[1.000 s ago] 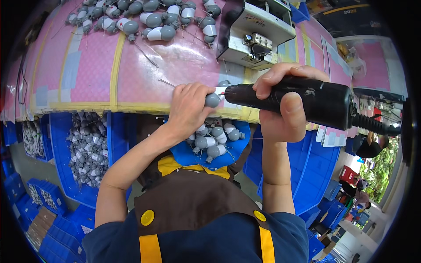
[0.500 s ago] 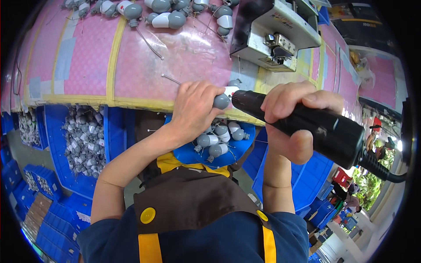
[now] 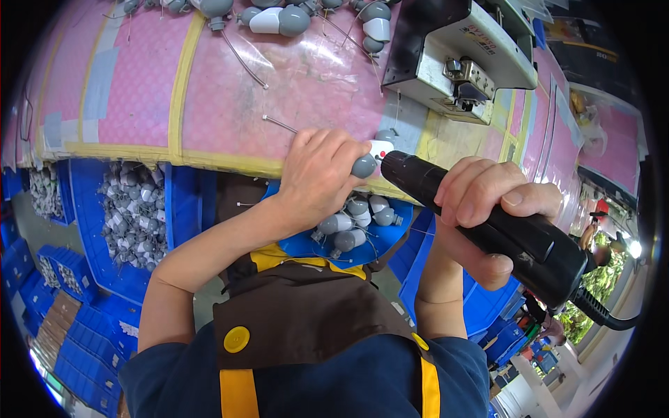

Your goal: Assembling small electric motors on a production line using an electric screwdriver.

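Note:
My left hand [image 3: 317, 171] is closed around a small plastic part [image 3: 364, 166] at the table's near edge. The part has a white body with a red dot and rounded grey ends. A thin wire with a white connector [image 3: 266, 118] sticks out beyond the left hand's knuckles. My right hand [image 3: 481, 191] grips a black corded electric screwdriver [image 3: 526, 244], tilted with its nose toward the left hand. The nose is right by the white body; whether the bit touches it I cannot tell.
More grey-and-white parts [image 3: 279, 21] with wires lie across the far table. A metal box-like device [image 3: 446, 63] stands at the back right. Below the table edge, a blue tray [image 3: 296, 245] holds similar parts. A large blue bin [image 3: 90, 230] full of them is on the left.
The screwdriver's rear end has dropped, so it slopes more steeply, with its nose still by the part. The whole view has shifted slightly. Both hands keep their grip.

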### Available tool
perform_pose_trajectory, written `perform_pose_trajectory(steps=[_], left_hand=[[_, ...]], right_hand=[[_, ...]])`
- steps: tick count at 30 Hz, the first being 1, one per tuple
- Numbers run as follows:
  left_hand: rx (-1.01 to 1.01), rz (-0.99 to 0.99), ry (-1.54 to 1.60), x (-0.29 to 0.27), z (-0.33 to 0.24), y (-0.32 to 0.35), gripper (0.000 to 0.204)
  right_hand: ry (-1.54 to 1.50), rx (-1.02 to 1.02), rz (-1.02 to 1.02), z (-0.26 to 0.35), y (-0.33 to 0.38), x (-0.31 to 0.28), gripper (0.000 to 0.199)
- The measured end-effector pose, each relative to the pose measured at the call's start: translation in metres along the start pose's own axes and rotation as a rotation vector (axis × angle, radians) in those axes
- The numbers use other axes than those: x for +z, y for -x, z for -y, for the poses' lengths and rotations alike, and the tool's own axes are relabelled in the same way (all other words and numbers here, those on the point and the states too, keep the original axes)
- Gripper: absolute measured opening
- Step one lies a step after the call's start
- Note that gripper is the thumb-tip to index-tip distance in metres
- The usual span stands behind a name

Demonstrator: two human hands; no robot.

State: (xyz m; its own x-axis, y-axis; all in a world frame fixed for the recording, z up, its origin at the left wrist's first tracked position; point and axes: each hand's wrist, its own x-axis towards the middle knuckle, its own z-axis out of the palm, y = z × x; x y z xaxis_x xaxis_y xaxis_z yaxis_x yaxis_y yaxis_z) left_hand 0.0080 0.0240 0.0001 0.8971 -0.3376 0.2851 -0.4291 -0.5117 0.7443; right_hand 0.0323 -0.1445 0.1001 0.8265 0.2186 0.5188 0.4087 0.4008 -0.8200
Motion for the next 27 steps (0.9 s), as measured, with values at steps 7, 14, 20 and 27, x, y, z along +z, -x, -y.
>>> perform_pose_trajectory(steps=[7,14,20,27], left_hand=[[0.022,-0.035,-0.054,-0.001,-0.003,0.003,0.045],[0.115,0.219,0.019,-0.009,-0.017,0.017,0.041],[0.145,0.076,-0.015,-0.046,0.001,-0.066,0.025],[-0.133,0.134,-0.39,-0.025,0.049,-0.165,0.028]], right_hand=[[0.067,-0.044,-0.017,0.001,0.009,0.011,0.049],[0.048,0.006,-0.119,0.017,0.017,0.012,0.045],[0.157,-0.278,-0.244,0.045,-0.024,-0.018,0.035],[0.277,-0.217,-0.528,0.028,-0.093,-0.026,0.019]])
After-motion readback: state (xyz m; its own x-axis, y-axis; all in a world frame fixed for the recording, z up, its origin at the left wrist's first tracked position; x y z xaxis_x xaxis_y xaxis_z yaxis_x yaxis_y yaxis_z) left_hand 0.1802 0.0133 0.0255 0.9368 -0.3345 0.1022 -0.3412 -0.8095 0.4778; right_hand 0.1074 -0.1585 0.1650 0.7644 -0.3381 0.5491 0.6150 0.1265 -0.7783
